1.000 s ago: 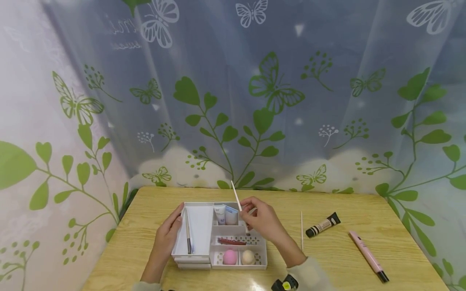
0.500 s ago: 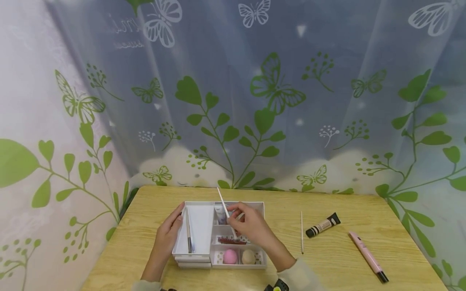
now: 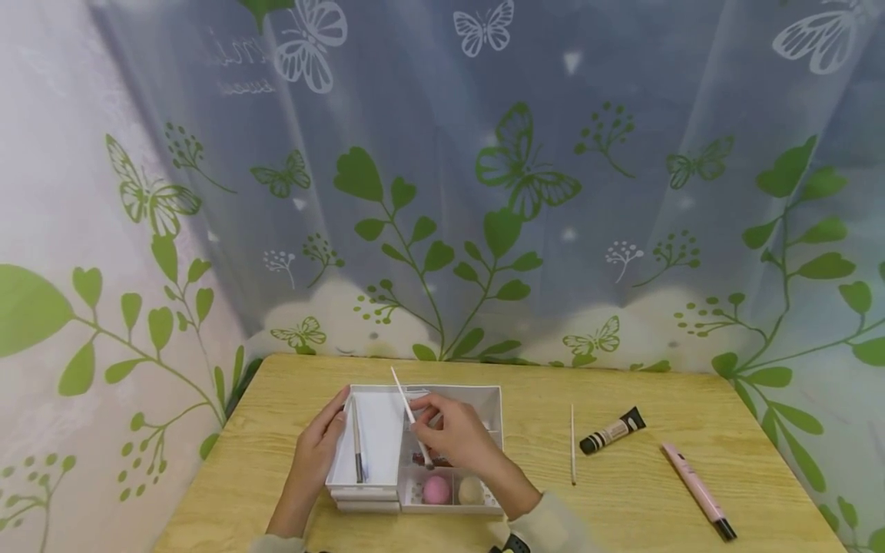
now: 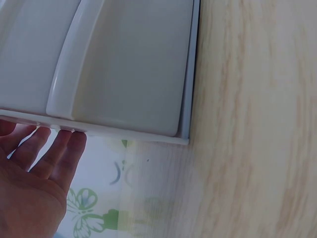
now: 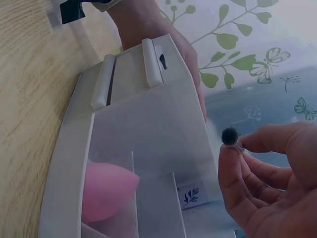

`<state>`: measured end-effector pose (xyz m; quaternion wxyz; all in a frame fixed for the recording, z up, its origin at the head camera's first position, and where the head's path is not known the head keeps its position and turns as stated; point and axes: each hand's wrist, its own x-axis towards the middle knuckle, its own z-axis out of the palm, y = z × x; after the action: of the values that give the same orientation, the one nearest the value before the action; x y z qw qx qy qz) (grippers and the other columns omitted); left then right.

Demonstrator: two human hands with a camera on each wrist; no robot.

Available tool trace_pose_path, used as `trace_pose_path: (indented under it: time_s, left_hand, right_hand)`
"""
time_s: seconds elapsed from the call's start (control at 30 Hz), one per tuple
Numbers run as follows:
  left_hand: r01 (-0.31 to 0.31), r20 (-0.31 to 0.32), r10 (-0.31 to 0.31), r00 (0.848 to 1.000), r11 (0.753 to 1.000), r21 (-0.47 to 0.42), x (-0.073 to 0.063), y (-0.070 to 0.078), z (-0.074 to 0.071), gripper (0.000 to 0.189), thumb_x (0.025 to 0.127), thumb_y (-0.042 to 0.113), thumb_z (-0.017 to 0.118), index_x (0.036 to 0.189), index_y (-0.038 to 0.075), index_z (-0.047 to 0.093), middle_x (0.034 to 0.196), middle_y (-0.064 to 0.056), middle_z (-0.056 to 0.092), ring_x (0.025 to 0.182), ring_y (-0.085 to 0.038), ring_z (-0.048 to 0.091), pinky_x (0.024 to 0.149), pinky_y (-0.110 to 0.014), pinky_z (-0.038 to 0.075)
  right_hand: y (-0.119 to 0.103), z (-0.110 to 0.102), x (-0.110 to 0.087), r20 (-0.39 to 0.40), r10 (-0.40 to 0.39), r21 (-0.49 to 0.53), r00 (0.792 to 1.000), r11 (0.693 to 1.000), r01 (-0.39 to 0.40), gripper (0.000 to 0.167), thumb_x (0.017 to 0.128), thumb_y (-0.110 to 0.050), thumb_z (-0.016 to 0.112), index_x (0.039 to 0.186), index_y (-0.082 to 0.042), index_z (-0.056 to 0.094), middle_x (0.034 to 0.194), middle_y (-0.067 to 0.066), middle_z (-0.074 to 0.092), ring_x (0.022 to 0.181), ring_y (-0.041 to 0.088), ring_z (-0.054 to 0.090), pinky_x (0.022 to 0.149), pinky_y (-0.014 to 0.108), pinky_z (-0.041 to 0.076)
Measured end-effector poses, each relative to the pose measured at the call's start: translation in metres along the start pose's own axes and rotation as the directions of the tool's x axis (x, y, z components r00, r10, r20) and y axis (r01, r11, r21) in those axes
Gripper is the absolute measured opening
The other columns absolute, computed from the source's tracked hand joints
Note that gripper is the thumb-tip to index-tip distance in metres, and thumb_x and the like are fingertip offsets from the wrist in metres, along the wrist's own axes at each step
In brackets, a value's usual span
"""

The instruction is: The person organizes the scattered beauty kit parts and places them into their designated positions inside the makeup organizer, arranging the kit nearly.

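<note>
A white makeup organizer [image 3: 452, 511] sits on the table. My right hand [image 3: 456, 434] pinches a white-handled makeup brush [image 3: 403, 394] above its middle divider, handle up and left, dark bristles down. In the right wrist view the brush's dark bristle end [image 5: 229, 135] points toward the camera. My left hand [image 3: 314, 453] rests against the organizer's left side, its fairly straight fingers [image 4: 69, 153] touching the edge. Another brush [image 3: 357, 442] lies in the left top tray. A pink makeup sponge [image 3: 436, 489] and a beige one [image 3: 471, 490] sit in front compartments. My right hand partly hides the rear compartments.
Right of the organizer lie a thin stick-like item [image 3: 572, 445], a black-and-beige tube [image 3: 612, 431] and a pink tube with a black end [image 3: 698, 491]. A patterned curtain [image 3: 442, 230] hangs behind the wooden table [image 3: 539, 392].
My right hand has carried the brush left, from the organizer's right compartments toward its left tray. My left hand stays at the organizer's side.
</note>
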<state>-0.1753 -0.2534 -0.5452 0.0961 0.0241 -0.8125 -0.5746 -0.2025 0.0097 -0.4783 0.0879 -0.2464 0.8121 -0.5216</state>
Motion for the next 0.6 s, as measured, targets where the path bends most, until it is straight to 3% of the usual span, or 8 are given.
trace_pose_path:
  time_s: [0.27,0.6]
  left_hand:
    - [0.011,0.010,-0.011,1.000,1.000,-0.009,0.000,0.000,0.001,0.048,0.119,0.027,0.046,0.166,0.018,0.049,0.173,-0.003,0.045,0.163,-0.025,0.036,0.112,0.002,0.026]
    - [-0.003,0.002,0.003,1.000,1.000,-0.029,-0.001,0.002,0.000,0.047,0.118,0.024,0.049,0.164,0.015,0.052,0.171,-0.007,0.047,0.161,-0.028,0.038,0.110,0.002,0.028]
  right_hand:
    - [-0.004,0.015,0.007,0.033,-0.012,-0.026,0.999,1.000,0.013,0.032,0.101,-0.009,0.073,0.131,0.002,0.073,0.092,0.002,0.074,0.056,0.004,0.063,0.054,0.020,0.056]
    - [-0.015,0.023,0.014,0.057,0.022,-0.121,0.998,0.993,-0.015,0.031,0.100,-0.012,0.072,0.130,-0.003,0.075,0.084,-0.008,0.072,0.049,0.003,0.058,0.056,0.019,0.050]
